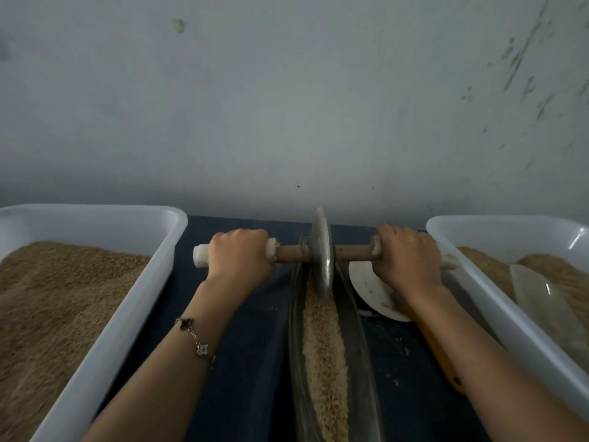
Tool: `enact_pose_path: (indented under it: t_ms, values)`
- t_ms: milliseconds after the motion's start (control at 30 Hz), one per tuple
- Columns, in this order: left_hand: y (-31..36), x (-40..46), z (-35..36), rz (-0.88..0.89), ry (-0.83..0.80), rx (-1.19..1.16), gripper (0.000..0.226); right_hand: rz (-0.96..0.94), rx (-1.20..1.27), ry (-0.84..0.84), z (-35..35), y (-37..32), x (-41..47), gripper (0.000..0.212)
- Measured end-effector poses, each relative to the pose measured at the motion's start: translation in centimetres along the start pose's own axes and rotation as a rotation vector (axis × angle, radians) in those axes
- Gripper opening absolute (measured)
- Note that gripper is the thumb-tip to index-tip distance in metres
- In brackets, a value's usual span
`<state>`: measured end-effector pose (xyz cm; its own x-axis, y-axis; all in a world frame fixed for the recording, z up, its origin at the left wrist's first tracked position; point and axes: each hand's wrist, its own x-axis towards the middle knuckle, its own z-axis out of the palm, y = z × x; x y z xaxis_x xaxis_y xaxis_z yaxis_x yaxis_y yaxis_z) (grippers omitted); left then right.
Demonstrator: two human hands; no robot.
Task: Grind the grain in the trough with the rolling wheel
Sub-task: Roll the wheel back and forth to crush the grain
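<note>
Both hands, left hand [238,254] and right hand [406,257], gripped the axle either side of the rolling wheel [322,253], which stood at the far end of the trough [366,362], whose grain [323,346] ran lengthwise back toward the person.

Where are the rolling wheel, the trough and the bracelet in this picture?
rolling wheel [322,253]: head view, on the metal disc's face.
trough [366,362]: head view, on its bare right wall.
bracelet [186,324]: head view, on the dark clover charm at the left wrist.
</note>
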<state>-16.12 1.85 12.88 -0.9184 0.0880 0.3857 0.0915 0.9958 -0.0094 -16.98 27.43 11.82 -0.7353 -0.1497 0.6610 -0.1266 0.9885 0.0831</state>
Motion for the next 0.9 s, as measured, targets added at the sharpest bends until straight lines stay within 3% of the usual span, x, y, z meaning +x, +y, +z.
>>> enact_pose_path:
  t_ms: [100, 300, 467, 633, 767, 900]
  values:
    - [0.0, -0.5, 0.3, 0.008, -0.012, 0.015, 0.011, -0.014, -0.054, -0.029, -0.2, -0.1, -0.2, 0.027]
    - [0.5, -4.0, -0.4, 0.021, -0.122, 0.054, 0.014, 0.008, -0.121, -0.309, -2.3, -0.5, -3.6, 0.016]
    - [1.2, -8.7, -2.5, 0.087, -0.057, 0.117, 0.016, 0.013, -0.079, -0.342, -5.9, -1.0, -8.7, 0.007]
    - [1.3, -12.9, -4.8, 0.102, -0.046, 0.109, 0.017, 0.009, -0.086, -0.323, -9.6, -0.9, -12.5, 0.025]
    - [0.6, -14.4, -5.1, 0.052, -0.111, 0.068, 0.015, -0.069, -0.135, -0.268, -11.0, -1.7, -11.5, 0.027]
    - [0.5, -13.2, -3.9, 0.002, -0.187, 0.002, 0.016, -0.078, -0.21, -0.328, -9.5, -1.8, -10.0, 0.019]
